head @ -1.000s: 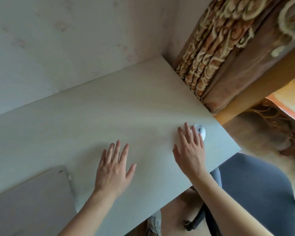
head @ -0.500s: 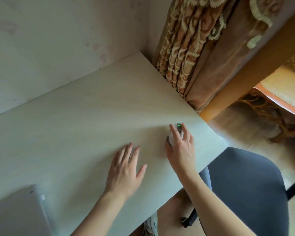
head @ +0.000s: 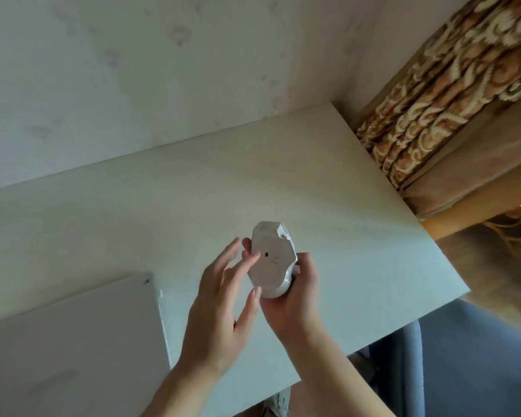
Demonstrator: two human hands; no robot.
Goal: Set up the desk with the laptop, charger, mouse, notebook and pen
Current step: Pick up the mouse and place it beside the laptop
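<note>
A white computer mouse [head: 269, 260] is held up above the pale desk [head: 343, 206], turned over so its underside with a small dark sensor hole faces me. My right hand [head: 295, 296] grips it from below and from the right. My left hand [head: 223, 302] has its fingertips on the mouse's left edge and underside, thumb near the lower end. A closed silver laptop [head: 73, 341] lies flat at the desk's near left. Charger, notebook and pen are not in view.
A wall runs along the desk's far edge. A patterned brown curtain [head: 448, 100] hangs at the right end, with a wooden rail [head: 478, 206] below it. A blue-grey chair seat [head: 463, 356] sits at the near right, by the desk's front edge.
The mouse was on the desk under my right hand; now it is lifted and flipped underside up. My left hand rose from the desk to touch it. The view shifted, showing more laptop.
</note>
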